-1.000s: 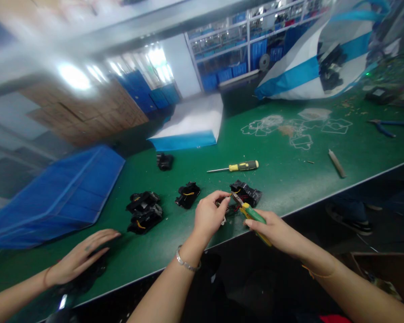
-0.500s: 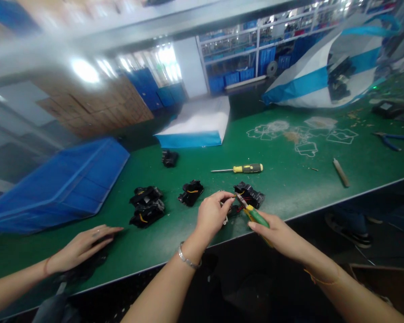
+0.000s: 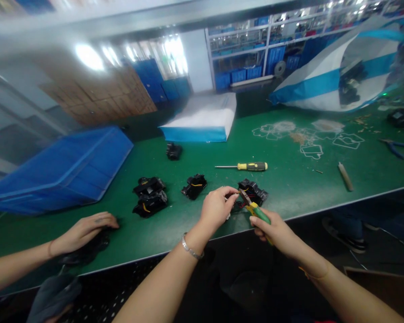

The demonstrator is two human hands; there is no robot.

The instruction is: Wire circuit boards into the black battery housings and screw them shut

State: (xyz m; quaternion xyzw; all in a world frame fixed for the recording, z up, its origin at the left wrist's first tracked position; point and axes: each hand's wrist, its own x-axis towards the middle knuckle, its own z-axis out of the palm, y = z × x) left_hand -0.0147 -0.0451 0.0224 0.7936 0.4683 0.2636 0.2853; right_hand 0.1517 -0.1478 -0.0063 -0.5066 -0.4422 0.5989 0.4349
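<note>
My left hand point(image 3: 217, 208) is pinched shut on a small part with thin wires, held just above the green bench point(image 3: 289, 179) near its front edge. My right hand point(image 3: 274, 229) is wrapped round the green and yellow handles of small pliers point(image 3: 254, 208), whose jaws meet the wires at my left fingertips. Right behind the jaws lies a black plastic part point(image 3: 254, 190).
More black parts point(image 3: 150, 197) point(image 3: 194, 185) point(image 3: 173, 151) lie left of my hands. A yellow-handled screwdriver point(image 3: 245, 166) lies behind them. A blue bin point(image 3: 63, 166) stands at the left, a blue-white bag point(image 3: 326, 80) at the back right. Another person's hand point(image 3: 84, 231) rests on a dark object at the left.
My two hands stay together at the wires with the pliers. The other person's hand at the left has drawn back slightly. The camera has tilted a little.
</note>
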